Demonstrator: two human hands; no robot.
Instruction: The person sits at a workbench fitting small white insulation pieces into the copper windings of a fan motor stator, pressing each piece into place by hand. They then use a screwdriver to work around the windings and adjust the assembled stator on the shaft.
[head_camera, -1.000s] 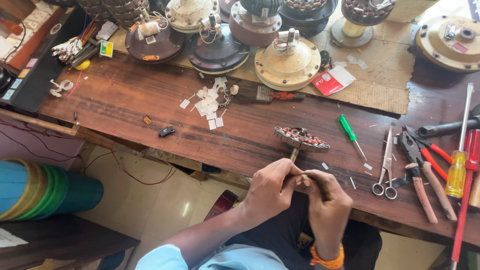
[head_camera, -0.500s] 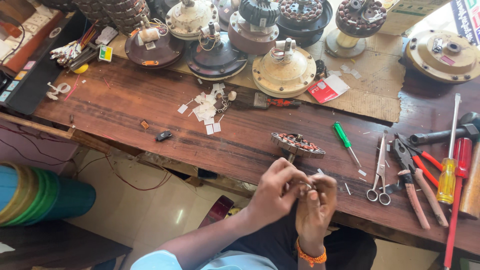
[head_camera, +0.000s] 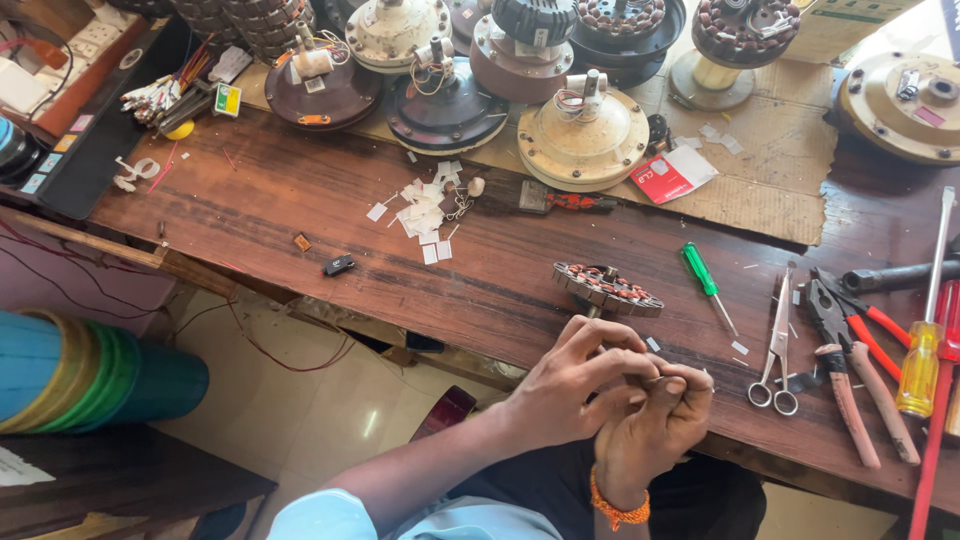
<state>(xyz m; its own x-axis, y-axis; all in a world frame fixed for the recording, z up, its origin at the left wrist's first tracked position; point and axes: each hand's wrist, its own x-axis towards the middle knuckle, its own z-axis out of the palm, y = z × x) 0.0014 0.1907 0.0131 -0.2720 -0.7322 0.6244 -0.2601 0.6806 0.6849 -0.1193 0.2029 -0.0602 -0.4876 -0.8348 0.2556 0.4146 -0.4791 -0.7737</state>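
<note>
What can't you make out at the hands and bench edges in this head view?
- Item pinched between left hand and right hand: too small, covered by fingers.
- Red-handled tool: cut off by the right edge.
- Stator underside: hidden, facing the wooden bench.

Dark brown wooden workbench (head_camera: 300, 215), grain running lengthwise, worn and a little glossy where the light catches it. Just ahead of the hands sits the round wound stator disc (head_camera: 607, 287), dull steel with shiny copper wire around its rim. Green-handled screwdriver (head_camera: 705, 280): translucent glossy plastic, thin bright metal shaft. Bare steel scissors (head_camera: 779, 345), smooth and silvery. The red-handled pliers (head_camera: 845, 335) show dark matt metal jaws and rubbery grips. Yellow-handled screwdriver (head_camera: 922, 330), clear shiny plastic. Scraps of white paper (head_camera: 425, 210), matt. Flat brown cardboard sheet (head_camera: 780, 170), rough and dull. Cream round motor housing (head_camera: 585, 140), painted metal, scuffed and dusty.
</note>
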